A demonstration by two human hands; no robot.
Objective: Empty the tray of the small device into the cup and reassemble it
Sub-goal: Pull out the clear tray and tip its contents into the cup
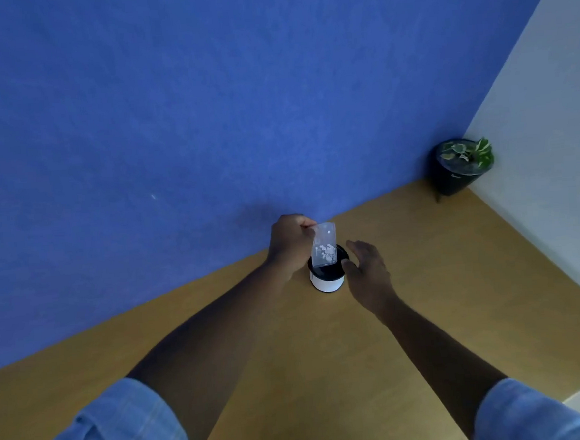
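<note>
- The left hand (288,244) pinches the upper edge of a small clear tray (324,245) between thumb and fingers, holding it tipped steeply, nearly on end, over the cup (327,279).
- White bits lie gathered in the lower half of the tray; its bottom end sits at or just inside the cup's dark mouth, though actual contact cannot be made out.
- The cup is white outside with a dark rim and dark interior, and stands upright on the wooden tabletop (326,372), close to the far edge where the top meets a blue wall (205,105).
- The right hand (367,269) is unclenched, fingers spread and relaxed, grasping nothing; it sits just beside the cup's right side, and whether the thumb touches the rim cannot be told.
- Both forearms are bare, with rolled light-blue sleeves (118,434) at the bottom of the view.
- A dark pot with a leafy plant (463,164) stands in the far right corner of the tabletop, well apart from the cup.
</note>
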